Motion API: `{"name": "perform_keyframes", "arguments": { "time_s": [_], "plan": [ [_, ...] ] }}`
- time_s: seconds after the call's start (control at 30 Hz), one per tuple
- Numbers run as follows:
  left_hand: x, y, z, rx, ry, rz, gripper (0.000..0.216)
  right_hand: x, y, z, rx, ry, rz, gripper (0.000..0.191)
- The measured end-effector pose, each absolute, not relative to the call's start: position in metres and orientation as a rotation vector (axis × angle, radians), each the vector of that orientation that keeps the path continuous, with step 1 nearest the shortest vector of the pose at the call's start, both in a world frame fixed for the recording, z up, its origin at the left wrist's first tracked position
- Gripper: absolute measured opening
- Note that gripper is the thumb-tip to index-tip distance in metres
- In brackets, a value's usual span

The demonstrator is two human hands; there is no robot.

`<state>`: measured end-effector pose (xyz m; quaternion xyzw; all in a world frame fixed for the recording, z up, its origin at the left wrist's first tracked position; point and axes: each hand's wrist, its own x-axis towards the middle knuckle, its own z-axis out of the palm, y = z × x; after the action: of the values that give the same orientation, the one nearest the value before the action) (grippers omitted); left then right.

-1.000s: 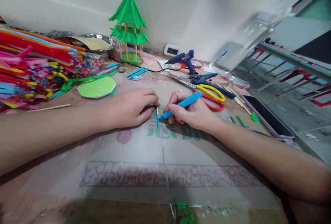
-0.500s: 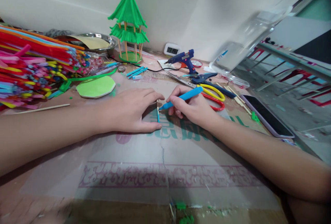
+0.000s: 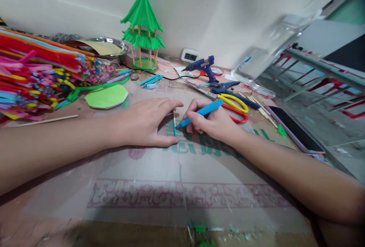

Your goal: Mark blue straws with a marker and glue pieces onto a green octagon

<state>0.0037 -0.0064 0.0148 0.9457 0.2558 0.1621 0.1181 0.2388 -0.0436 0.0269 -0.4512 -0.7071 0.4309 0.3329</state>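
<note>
Open cardboard mat (image 3: 182, 171) in front; scissors (image 3: 232, 107), glue gun (image 3: 201, 66), possibly pliers (image 3: 225, 86) beyond.

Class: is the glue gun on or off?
On, it seems: a small red light glows on the glue gun.

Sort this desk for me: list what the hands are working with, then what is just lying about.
In use: left hand, pinning the short stick; right hand, holding the blue marker, tip at the stick.
Lying about: glue gun, scissors, green pagoda model, green paper disc, phone, bundle of coloured pipe cleaners.
</note>
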Motion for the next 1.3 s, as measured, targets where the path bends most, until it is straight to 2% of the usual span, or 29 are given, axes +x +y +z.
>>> {"name": "perform_keyframes", "arguments": {
  "time_s": [0.23, 0.5, 0.77, 1.1, 1.3],
  "plan": [
    [0.0044, -0.0071, 0.0150, 2.767, 0.751, 0.471, 0.074, 0.2370, -0.0395, 0.0228, -1.208, -1.790, 1.024, 0.021],
    [0.0054, -0.0084, 0.0175, 2.760, 0.802, 0.416, 0.079, 0.2384, -0.0434, 0.0266, -1.177, -1.835, 1.135, 0.021],
    [0.0062, -0.0088, 0.0182, 2.769, 0.795, 0.410, 0.075, 0.2347, -0.0401, 0.0238, -1.246, -1.747, 1.011, 0.020],
    [0.0060, -0.0087, 0.0179, 2.780, 0.793, 0.389, 0.077, 0.2385, -0.0423, 0.0250, -1.200, -1.827, 1.121, 0.020],
    [0.0062, -0.0090, 0.0179, 2.770, 0.796, 0.400, 0.076, 0.2353, -0.0403, 0.0231, -1.220, -1.772, 1.013, 0.020]
  ]
}}
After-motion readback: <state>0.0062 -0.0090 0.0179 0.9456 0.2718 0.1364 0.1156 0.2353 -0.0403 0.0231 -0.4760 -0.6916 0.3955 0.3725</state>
